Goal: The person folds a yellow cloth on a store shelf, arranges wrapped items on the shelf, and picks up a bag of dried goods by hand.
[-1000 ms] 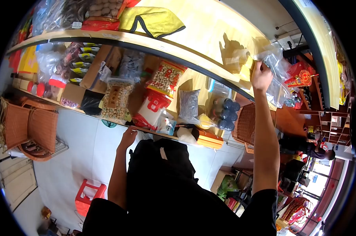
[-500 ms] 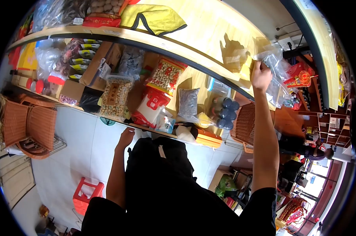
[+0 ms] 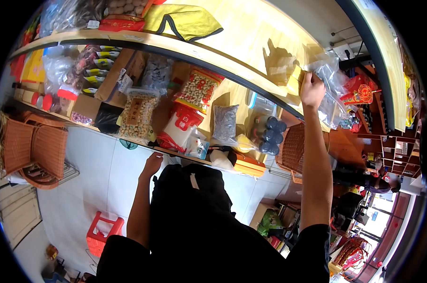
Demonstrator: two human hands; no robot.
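Note:
My right hand (image 3: 312, 90) is closed at the right end of the upper shelf, its fingers pinched at a clear plastic bag (image 3: 330, 78). The bag's film spreads behind and to the right of the fist. Against the fingers' left side shows a small yellow piece (image 3: 294, 80); whether it is inside the bag I cannot tell. My left hand (image 3: 153, 164) hangs low with curled fingers, just off the front edge of the lower shelf, and no object shows in it. A yellow cloth (image 3: 187, 22) with dark trim lies on the upper shelf (image 3: 251, 33).
The lower shelf holds a bag of nuts (image 3: 139, 115), a red-and-white packet (image 3: 180, 126), a grey bag (image 3: 225, 121) and dark-capped bottles (image 3: 272, 134). Wicker chairs (image 3: 48, 151) and a red stool (image 3: 102, 233) stand on the floor. Another person (image 3: 378, 183) is at far right.
My right hand has shifted very slightly up and left with the yellow piece beside it. My left hand stays almost where it was.

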